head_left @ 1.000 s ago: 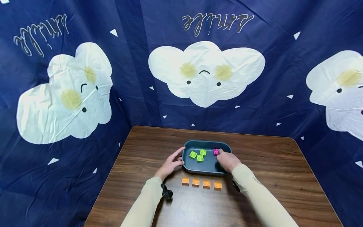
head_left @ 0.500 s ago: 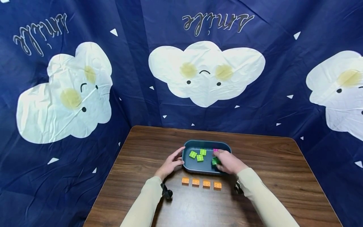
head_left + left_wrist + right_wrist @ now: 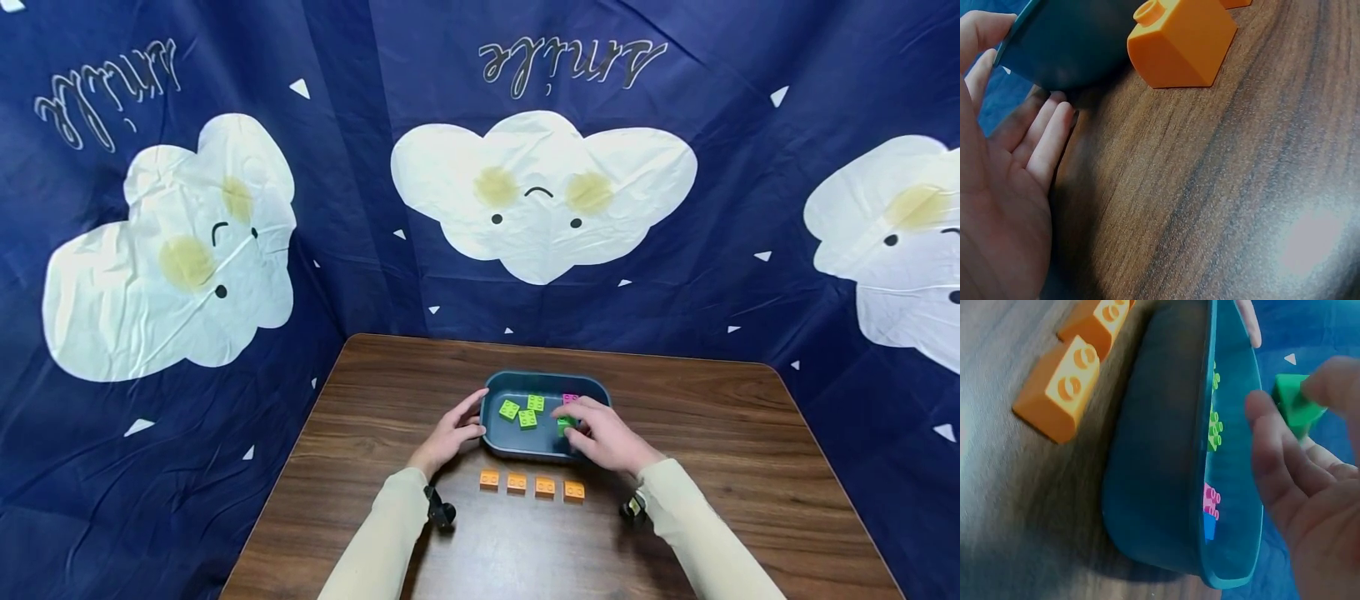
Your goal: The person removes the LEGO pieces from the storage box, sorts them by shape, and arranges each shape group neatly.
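Note:
My left hand [image 3: 450, 431] steadies the left end of the dark teal tray [image 3: 525, 456], thumb and forefinger spread along its rim. In the left wrist view, the other fingers [image 3: 1050, 140] lie straight beside the tray's base. Over the tray's right part, my right hand [image 3: 611, 437] pinches a green toy building brick [image 3: 564, 427]. That green brick [image 3: 1297, 403] is slightly blurred in the right wrist view, partly hidden by a fingertip. Three lime bricks [image 3: 528, 419] lie in the tray. A magenta brick [image 3: 570, 399] sits at its right, beside a blue piece [image 3: 1209, 526].
A row of several orange bricks [image 3: 544, 487] with sloped sides stands on the wooden table [image 3: 675, 400] in front of the tray. Behind the table hangs a dark blue cloth [image 3: 352, 208] printed with white clouds.
My right hand has drawn slightly back from the tray's right end and shifted its fingers left, uncovering the green brick, which was hidden at first. The left hand keeps its place.

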`<state>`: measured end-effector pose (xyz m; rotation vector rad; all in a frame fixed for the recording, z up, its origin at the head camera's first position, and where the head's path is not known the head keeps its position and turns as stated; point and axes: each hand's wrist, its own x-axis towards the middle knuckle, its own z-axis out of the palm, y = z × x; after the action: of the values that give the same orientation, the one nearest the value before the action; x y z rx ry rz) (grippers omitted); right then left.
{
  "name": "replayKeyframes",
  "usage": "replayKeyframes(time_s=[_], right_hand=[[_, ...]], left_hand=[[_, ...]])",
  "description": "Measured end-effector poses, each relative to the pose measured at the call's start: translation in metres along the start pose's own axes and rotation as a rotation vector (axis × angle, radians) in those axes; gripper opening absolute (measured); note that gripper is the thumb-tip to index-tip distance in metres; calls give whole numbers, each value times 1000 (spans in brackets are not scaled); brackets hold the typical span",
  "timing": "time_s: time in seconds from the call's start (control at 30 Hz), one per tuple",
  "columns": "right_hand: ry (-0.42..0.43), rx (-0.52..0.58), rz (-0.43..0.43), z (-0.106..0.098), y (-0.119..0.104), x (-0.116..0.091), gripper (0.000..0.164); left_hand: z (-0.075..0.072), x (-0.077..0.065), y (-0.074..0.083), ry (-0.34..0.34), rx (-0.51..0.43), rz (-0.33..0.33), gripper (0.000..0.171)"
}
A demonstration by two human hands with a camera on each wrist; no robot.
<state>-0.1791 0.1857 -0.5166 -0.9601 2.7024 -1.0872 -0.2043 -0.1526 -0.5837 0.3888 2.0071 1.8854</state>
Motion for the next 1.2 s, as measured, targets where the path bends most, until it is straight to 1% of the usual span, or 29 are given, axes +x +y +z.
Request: replayKeyframes(time_s=[0.17,0.3,0.37,0.47,0.53,0.6,0.7,0.87,1.07,1.2], right_hand=[[64,56,13,3,-3,-4,22],[99,53,21,6,-6,-8,18],[118,43,30,5,-7,-11,22],[148,31,44,4,-9,-16,32],[161,44,61,3,-11,-21,39],[167,59,83,2,-11,-26,42],[178,76,109,1,-12,-34,40],[228,66,109,3,-9,-49,34],[265,107,134,6,-2,-69,31],[269,81,145,10,3,-81,29]], left_hand=[[-3,9,-21,4,4,-4,73],[-2,10,-29,21,14,4,72],[-2,10,-30,29,23,8,71],[-2,10,-30,35,31,12,71],[-1,10,-29,37,33,16,70],[-1,10,-29,33,28,25,70],[-1,10,-28,24,13,36,71],[-2,10,-29,10,-4,40,72],[-3,10,-30,-5,-10,46,72],[-5,12,-30,-21,-20,38,73]])
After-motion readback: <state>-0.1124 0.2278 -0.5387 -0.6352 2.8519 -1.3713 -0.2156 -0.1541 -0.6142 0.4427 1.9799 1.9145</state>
